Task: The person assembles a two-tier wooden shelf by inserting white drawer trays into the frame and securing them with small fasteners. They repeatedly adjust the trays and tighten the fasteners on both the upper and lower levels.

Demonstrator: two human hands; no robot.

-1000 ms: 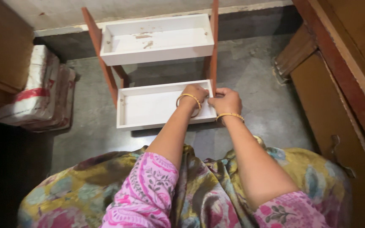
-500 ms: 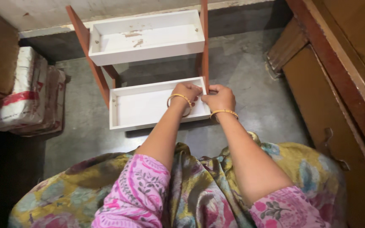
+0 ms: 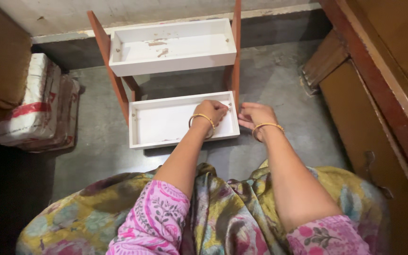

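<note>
Small two-tier rack, white trays on reddish-brown wooden side rails [image 3: 106, 56], standing on a grey concrete floor [image 3: 279, 71] against the wall. The lower white tray [image 3: 166, 123] sits nearest the seated person; the upper white tray [image 3: 171, 47] is behind and higher, with a few brownish scuffs inside.

Left hand [image 3: 214, 111] is inside the lower tray at its right end, fingers curled in tight against the end wall; it seems to pinch something small, too small to tell what. Right hand [image 3: 255, 114] is just outside that same end wall, fingers bunched narrow near the right rail [image 3: 236, 52]; can't tell if it grips anything. Both wrists wear gold bangles, forearms stretched forward over a floral lap.

Judgement: the hands are working the tray's right end from both sides, likely a fastener there. To do it well, keep the tray square to the rail, brace from inside with the left, and apply even pressure so the thin wall doesn't flex.

White sacks [image 3: 34, 108] are stacked at the left, a wooden door frame [image 3: 378, 94] at the right.
</note>
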